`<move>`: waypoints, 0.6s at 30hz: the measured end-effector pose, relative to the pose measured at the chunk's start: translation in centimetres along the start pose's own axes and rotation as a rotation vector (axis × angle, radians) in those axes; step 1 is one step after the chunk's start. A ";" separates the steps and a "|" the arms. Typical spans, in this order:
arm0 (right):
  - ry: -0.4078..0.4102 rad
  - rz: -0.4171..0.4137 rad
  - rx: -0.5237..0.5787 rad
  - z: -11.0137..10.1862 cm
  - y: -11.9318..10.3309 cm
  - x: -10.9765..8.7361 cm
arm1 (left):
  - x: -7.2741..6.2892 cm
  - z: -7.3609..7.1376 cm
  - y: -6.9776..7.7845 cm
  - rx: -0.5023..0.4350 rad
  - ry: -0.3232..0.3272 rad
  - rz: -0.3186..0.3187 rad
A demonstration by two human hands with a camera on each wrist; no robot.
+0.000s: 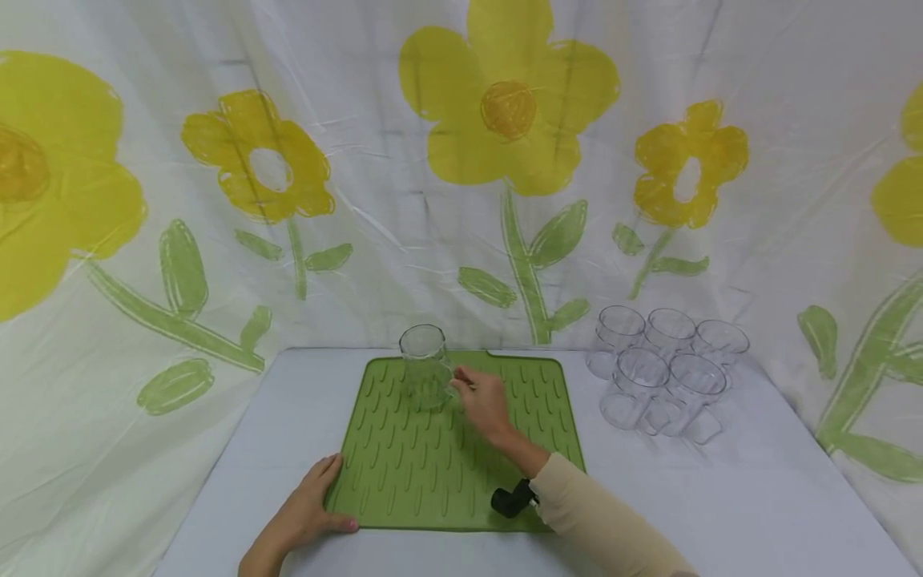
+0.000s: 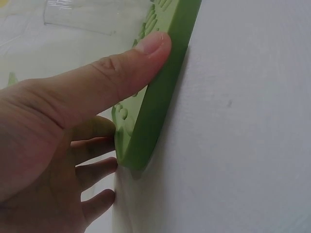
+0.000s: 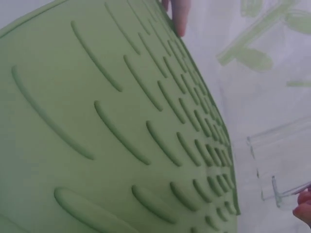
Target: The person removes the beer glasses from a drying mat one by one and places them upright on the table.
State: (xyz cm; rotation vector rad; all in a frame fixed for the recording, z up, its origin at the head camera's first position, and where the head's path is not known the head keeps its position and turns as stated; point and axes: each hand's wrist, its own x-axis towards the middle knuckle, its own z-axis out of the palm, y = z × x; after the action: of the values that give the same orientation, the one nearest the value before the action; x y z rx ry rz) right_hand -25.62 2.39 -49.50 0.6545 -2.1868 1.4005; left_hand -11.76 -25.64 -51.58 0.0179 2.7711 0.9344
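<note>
A clear glass mug [image 1: 425,369] stands upright over the far left part of a green ridged drying mat [image 1: 433,473]. My right hand [image 1: 485,403] pinches its handle; whether the base touches the mat I cannot tell. At the mat's near left corner rests my left hand [image 1: 306,503], thumb against the front edge and fingers along the left side. The left wrist view shows that thumb [image 2: 116,73] lying straight across the mat's rim [image 2: 160,97]. In the right wrist view, fingertips [image 3: 303,206] hold the mug's handle at the right edge.
Several matching glass mugs [image 1: 642,389] stand grouped on the white table [image 1: 649,497], right of the mat. Behind the table hangs a white cloth [image 1: 382,264] printed with yellow flowers. A black camera mount [image 1: 512,501] shows at the right wrist.
</note>
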 end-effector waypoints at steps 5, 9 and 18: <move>-0.027 0.008 -0.006 -1.0 -0.5 0.3 | 0.0 0.1 0.0 0.003 -0.008 -0.009; -0.043 0.034 -0.014 -2.0 -1.0 0.7 | 0.1 0.1 -0.1 0.012 -0.008 -0.007; -0.053 0.071 -0.020 -4.0 -2.5 1.6 | 0.1 0.0 0.0 0.009 -0.007 -0.004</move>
State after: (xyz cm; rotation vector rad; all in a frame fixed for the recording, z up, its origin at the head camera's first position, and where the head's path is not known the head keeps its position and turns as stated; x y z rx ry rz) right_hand -24.84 4.96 -45.29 0.6184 -2.2830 1.4099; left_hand -11.88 -25.61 -51.60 0.0173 2.7677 0.9186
